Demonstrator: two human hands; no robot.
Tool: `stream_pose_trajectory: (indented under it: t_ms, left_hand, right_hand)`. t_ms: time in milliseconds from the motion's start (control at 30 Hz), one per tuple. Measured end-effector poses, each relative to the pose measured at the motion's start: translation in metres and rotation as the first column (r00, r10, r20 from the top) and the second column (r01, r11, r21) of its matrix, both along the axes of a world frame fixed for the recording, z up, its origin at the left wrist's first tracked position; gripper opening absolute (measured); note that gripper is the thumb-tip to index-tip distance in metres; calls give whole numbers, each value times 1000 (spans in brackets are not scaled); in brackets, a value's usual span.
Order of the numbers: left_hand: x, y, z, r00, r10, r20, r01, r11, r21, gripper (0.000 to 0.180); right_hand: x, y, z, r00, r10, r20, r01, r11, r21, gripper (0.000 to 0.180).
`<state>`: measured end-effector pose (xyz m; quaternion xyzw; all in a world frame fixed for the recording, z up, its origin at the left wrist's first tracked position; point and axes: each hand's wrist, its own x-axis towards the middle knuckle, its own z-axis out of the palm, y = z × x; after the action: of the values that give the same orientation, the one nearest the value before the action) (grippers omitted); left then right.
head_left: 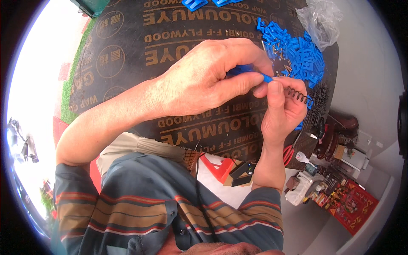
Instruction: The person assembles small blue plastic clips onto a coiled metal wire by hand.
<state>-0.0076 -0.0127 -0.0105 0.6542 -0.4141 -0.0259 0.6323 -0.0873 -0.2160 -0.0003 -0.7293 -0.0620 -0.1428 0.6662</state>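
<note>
A blue plastic part (pixel 267 78) is pinched between the thumb and fingers of my left hand (pixel 208 76), which hides most of it. My right hand (pixel 282 104) meets its right end, with thumb and forefinger closed against the tip. A dark coil spring (pixel 298 95) sticks out from the curled fingers of that same hand. Whether anything else sits in the right pinch, I cannot make out. Just beyond both hands lies a heap of blue plastic parts (pixel 304 57), with small metal pins or screws (pixel 278 51) scattered along its near left side.
The dark printed plywood table (pixel 127 72) spreads under my hands. More springs (pixel 321 100) lie at its right edge. A clear plastic bag (pixel 321 21) rests at the far right, and blue pieces (pixel 195 3) at the far edge. A cluttered shelf (pixel 314 182) stands lower right.
</note>
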Motion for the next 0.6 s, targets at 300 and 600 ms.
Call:
stream_pose_trajectory:
  t_ms: [300,600]
  left_hand:
    - [-1,1,2,998,-6,-67,7,1000,22,20]
    - [0,1,0,999,-3,-44,4,1000,30,21]
  right_hand:
    - [-1,1,0,1000,-3,-11,3,1000,12,13]
    - [0,0,0,1000,8,-6,-8,1000,-3,13]
